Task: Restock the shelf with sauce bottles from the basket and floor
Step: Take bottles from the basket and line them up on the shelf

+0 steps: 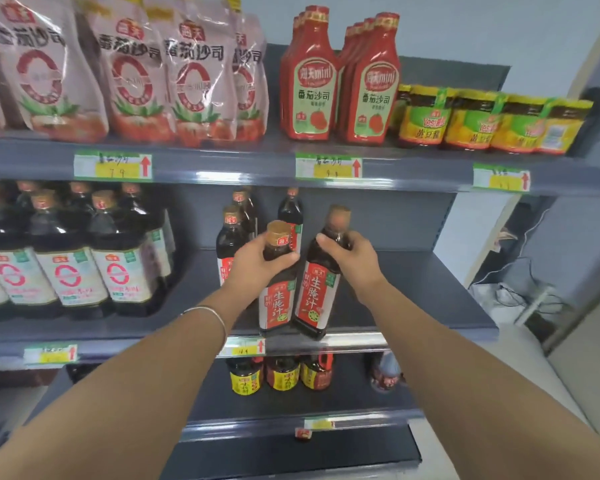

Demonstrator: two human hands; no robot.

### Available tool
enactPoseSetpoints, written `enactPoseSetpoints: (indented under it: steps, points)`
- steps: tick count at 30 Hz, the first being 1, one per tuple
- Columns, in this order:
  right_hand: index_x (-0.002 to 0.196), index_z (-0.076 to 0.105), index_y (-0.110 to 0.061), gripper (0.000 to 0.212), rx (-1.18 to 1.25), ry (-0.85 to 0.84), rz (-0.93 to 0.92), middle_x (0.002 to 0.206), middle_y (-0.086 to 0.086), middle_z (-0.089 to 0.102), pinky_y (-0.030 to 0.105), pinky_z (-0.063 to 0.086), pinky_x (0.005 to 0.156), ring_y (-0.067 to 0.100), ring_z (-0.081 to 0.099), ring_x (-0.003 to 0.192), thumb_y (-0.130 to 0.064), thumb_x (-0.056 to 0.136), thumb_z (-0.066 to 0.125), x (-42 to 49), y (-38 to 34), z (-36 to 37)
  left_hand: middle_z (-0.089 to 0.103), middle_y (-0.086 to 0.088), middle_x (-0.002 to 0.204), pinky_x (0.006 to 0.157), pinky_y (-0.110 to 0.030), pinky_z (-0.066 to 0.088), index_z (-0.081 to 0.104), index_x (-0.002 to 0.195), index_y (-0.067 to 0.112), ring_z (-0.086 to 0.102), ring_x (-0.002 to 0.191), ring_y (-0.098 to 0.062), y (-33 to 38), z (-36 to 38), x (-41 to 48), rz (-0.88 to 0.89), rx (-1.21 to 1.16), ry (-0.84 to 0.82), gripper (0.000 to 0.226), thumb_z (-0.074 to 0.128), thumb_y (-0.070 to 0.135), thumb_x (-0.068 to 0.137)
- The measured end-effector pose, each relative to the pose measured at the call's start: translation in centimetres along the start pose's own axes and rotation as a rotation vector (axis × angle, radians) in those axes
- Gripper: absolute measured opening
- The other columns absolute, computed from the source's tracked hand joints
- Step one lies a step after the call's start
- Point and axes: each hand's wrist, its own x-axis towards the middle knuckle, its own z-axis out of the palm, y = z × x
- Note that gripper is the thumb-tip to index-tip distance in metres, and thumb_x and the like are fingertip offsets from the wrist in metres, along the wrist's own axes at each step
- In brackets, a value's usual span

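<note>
Brown-capped left bottle (278,299): it stands upright at the front edge of the middle shelf (413,289). My left hand (257,261) wraps its shoulder, I think to keep it steady before I slide it back.
Right bottle (317,299): it is tilted, neck leaning right, with its base at the same front edge, just beside the first. My right hand (352,258) grips its neck, and the cap is blurred.
Why here: a few same-label bottles (231,244) stand behind, so this row seems the right place, with the red labels facing me.
Shelf surface: dark grey, bare to the right of the bottles; big bottles (66,265) fill the left.
Above and below: ketchup bottles (312,84) on top, small jars (281,374) underneath.
Room: pale wall (465,29), and cables (534,299) low at the right.
Basket: not in view.
</note>
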Motion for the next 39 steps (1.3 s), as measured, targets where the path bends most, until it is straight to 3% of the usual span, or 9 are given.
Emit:
enactPoseSetpoints:
  steps: [10, 12, 21, 25, 27, 30, 33, 35, 39]
  points:
    - [0.097, 0.058, -0.02, 0.021, 0.015, -0.001, -0.016, 0.088, -0.005, 0.064, 0.024, 0.048, 0.072, 0.014, 0.063, 0.085, -0.034, 0.085, 0.068, 6.2, 2.7, -1.7, 0.066, -0.01, 0.115, 0.099, -0.047, 0.047, 0.06, 0.115, 0.009, 0.061, 0.108, -0.026, -2.7, 4.1, 5.9, -0.101, -0.013, -0.043, 0.042, 0.071, 0.026, 0.079]
    - [0.096, 0.057, -0.021, 0.019, 0.018, -0.028, -0.023, 0.085, -0.008, 0.062, 0.021, 0.048, 0.068, 0.011, 0.061, 0.082, -0.032, 0.085, 0.068, 7.0, 3.2, -1.8, 0.065, -0.01, 0.116, 0.1, -0.044, 0.047, 0.058, 0.116, 0.01, 0.06, 0.109, -0.026, -3.1, 4.7, 6.3, -0.132, -0.057, -0.046, 0.038, 0.069, 0.022, 0.081]
    - [0.106, 0.06, -0.018, 0.026, -0.009, -0.205, -0.021, 0.1, -0.003, 0.066, 0.029, 0.051, 0.084, 0.017, 0.064, 0.096, -0.028, 0.084, 0.069, 9.3, 6.6, -1.5, 0.061, -0.008, 0.122, 0.098, -0.035, 0.047, 0.046, 0.13, 0.014, 0.059, 0.111, -0.021, -3.4, 4.8, 7.6, -0.194, -0.2, -0.146, 0.043, 0.059, 0.016, 0.089]
    - [0.106, 0.059, -0.02, 0.027, 0.152, -0.242, 0.033, 0.102, -0.001, 0.068, 0.036, 0.054, 0.089, 0.019, 0.066, 0.099, -0.024, 0.083, 0.071, 9.4, 7.7, -1.0, 0.061, 0.006, 0.109, 0.076, -0.014, 0.05, 0.044, 0.126, 0.021, 0.058, 0.094, -0.002, -3.5, 5.5, 7.8, -0.189, -0.241, -0.109, 0.038, 0.056, 0.016, 0.091]
    - [0.113, 0.051, -0.02, 0.039, 0.184, -0.307, 0.058, 0.104, -0.003, 0.065, 0.035, 0.053, 0.09, 0.017, 0.064, 0.101, -0.017, 0.081, 0.073, 9.4, 8.3, -1.2, 0.061, 0.002, 0.113, 0.077, -0.017, 0.049, 0.042, 0.13, 0.018, 0.059, 0.096, -0.006, -3.8, 5.6, 7.9, -0.197, -0.244, -0.076, 0.043, 0.057, 0.018, 0.09]
    - [0.121, 0.04, -0.019, 0.061, 0.031, -0.418, 0.186, 0.114, -0.001, 0.061, 0.038, 0.049, 0.095, 0.021, 0.06, 0.112, -0.008, 0.075, 0.078, 9.6, 10.8, -1.6, 0.059, -0.006, 0.12, 0.094, -0.034, 0.048, 0.039, 0.131, 0.014, 0.058, 0.109, -0.019, -4.6, 5.6, 7.9, -0.207, -0.205, -0.076, 0.05, 0.061, 0.013, 0.087]
    - [0.127, 0.044, -0.019, 0.06, -0.196, -0.454, 0.284, 0.12, 0.002, 0.062, 0.038, 0.051, 0.089, 0.024, 0.059, 0.114, -0.01, 0.076, 0.076, 9.7, 12.8, -1.9, 0.058, -0.001, 0.108, 0.101, -0.039, 0.044, 0.039, 0.121, 0.015, 0.054, 0.111, -0.023, -5.6, 5.4, 7.5, -0.238, -0.162, -0.104, 0.053, 0.068, 0.002, 0.079]
    - [0.123, 0.051, -0.018, 0.053, -0.221, -0.412, 0.286, 0.119, 0.003, 0.065, 0.033, 0.054, 0.082, 0.024, 0.061, 0.111, -0.011, 0.077, 0.075, 10.3, 13.3, -1.6, 0.057, 0.006, 0.102, 0.1, -0.039, 0.044, 0.038, 0.119, 0.02, 0.052, 0.11, -0.019, -6.2, 5.2, 7.4, -0.246, -0.152, -0.125, 0.056, 0.068, -0.004, 0.077]
    - [0.117, 0.054, -0.016, 0.047, -0.205, -0.349, 0.246, 0.114, 0.005, 0.067, 0.044, 0.053, 0.094, 0.025, 0.063, 0.108, -0.01, 0.076, 0.076, 12.2, 13.8, -0.1, 0.061, 0.004, 0.097, 0.082, -0.026, 0.053, 0.043, 0.117, 0.016, 0.059, 0.097, -0.014, -6.9, 4.6, 7.8, -0.208, -0.148, -0.13, 0.054, 0.068, -0.008, 0.076]
